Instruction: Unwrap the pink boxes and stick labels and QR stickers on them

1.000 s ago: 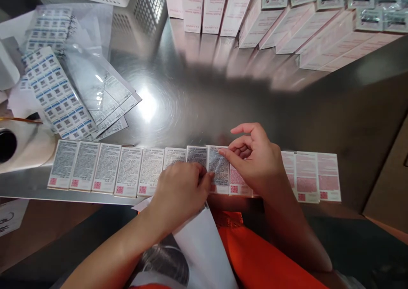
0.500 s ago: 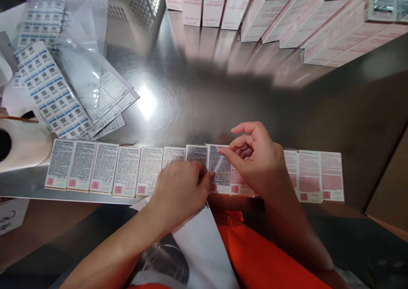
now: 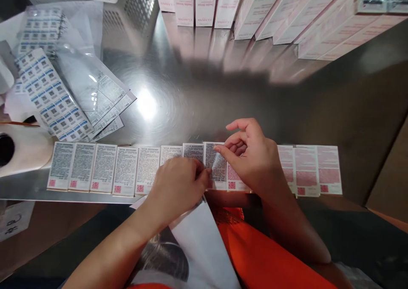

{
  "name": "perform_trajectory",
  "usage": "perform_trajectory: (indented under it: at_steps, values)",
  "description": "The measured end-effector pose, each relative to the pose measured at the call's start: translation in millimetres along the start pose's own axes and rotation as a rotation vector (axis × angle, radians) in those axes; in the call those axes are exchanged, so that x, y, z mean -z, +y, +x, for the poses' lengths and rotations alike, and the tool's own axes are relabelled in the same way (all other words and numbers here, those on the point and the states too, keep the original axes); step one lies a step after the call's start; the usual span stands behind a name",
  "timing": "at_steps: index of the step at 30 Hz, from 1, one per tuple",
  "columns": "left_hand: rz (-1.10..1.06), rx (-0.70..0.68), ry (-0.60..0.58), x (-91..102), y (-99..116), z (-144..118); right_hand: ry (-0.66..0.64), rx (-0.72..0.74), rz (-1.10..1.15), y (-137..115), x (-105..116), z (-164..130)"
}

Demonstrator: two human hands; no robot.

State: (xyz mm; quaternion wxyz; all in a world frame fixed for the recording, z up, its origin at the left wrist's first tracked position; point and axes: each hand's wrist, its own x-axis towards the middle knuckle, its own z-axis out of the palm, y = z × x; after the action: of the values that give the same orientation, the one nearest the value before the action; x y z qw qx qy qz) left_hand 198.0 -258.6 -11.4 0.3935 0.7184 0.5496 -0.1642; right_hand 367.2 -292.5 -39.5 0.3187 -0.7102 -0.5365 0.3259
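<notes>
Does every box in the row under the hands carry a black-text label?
No, the rightmost box there shows only pink print on its upward face.

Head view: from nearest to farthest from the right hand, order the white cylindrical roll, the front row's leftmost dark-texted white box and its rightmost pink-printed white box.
1. Rightmost box: right end.
2. Leftmost box: left end.
3. Roll: beyond that, left.

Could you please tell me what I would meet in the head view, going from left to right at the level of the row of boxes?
White roll → leftmost dark-printed box → left hand → right hand → rightmost pink-printed box.
</notes>
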Motion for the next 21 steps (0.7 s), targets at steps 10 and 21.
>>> perform_trajectory:
  at_steps: [10,21]
  values:
    - [-0.012,0.008,0.033,-1.4,-1.1,1.3,0.155,0.104,-0.069,10.3,1.8,-1.1]
    - [-0.043,-0.01,0.018,-1.1,-1.4,-6.1,-0.213,0.206,-0.156,1.3,15.6,-26.3]
